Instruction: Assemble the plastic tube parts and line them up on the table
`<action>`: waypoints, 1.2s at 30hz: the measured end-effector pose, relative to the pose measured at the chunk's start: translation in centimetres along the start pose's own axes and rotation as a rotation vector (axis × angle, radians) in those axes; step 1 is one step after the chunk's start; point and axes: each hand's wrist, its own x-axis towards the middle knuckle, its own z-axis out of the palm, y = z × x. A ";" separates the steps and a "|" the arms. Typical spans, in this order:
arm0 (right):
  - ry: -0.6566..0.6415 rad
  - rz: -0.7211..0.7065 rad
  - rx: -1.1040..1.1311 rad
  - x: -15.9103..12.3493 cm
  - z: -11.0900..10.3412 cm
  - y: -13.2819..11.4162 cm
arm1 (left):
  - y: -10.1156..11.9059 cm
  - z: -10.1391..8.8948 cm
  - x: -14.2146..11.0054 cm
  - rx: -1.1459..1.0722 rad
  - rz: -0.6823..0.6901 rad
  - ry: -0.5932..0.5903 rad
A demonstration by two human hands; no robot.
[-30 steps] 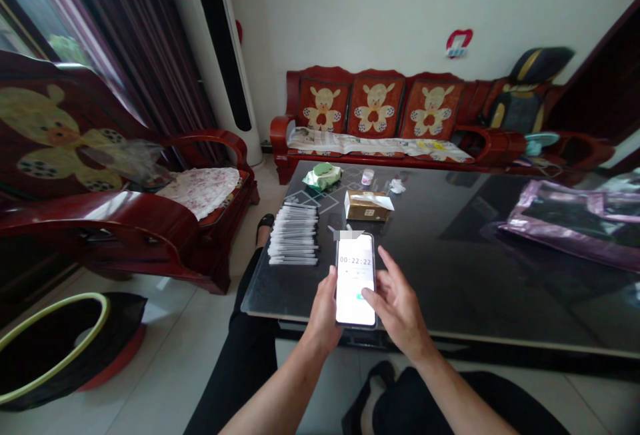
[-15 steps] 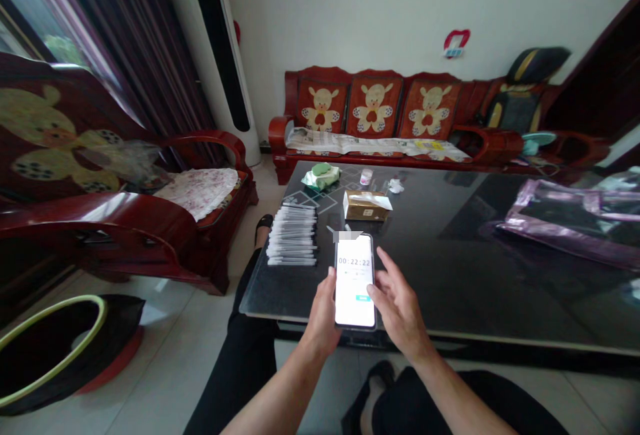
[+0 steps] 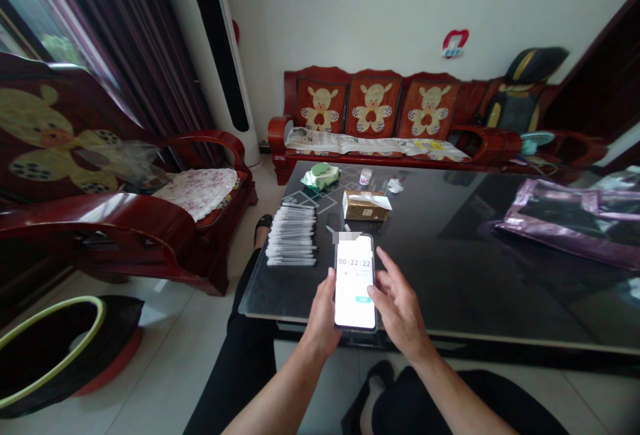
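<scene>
A lit smartphone [image 3: 355, 288] is held upright above the near edge of the dark table, its white screen reading 00:22:22 with a blue button lower down. My left hand [image 3: 323, 312] grips its left side, thumb along the edge and the other fingers hidden behind. At the right side, my right hand [image 3: 400, 305] holds the lower edge between its thumb, which overlaps the screen near the blue button, and curled fingers; its index finger stretches forward, clear of the phone. Left of the phone, a row of white pens with dark ends [image 3: 292, 235] lies on the table.
On the glossy black table [image 3: 475, 295] are a brown tissue box [image 3: 367, 207], a green wipes pack [image 3: 321, 177], a small jar [image 3: 365, 177], crumpled tissue [image 3: 395, 186] and a purple-edged clear bag [image 3: 565, 222]. A lined bin [image 3: 107, 368] stands on the floor at left.
</scene>
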 end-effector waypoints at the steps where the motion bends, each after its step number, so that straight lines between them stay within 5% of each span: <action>1: -0.003 -0.001 0.003 0.0 0.0 0.0 | 0.0 0.0 0.0 -0.001 0.001 -0.002; 22: -0.011 0.006 0.020 0.0 0.3 -0.6 | 0.2 0.0 -0.1 0.000 -0.016 0.006; 36: 0.115 0.015 -0.065 0.6 -0.9 -0.3 | 0.0 0.5 -1.0 0.039 -0.039 -0.063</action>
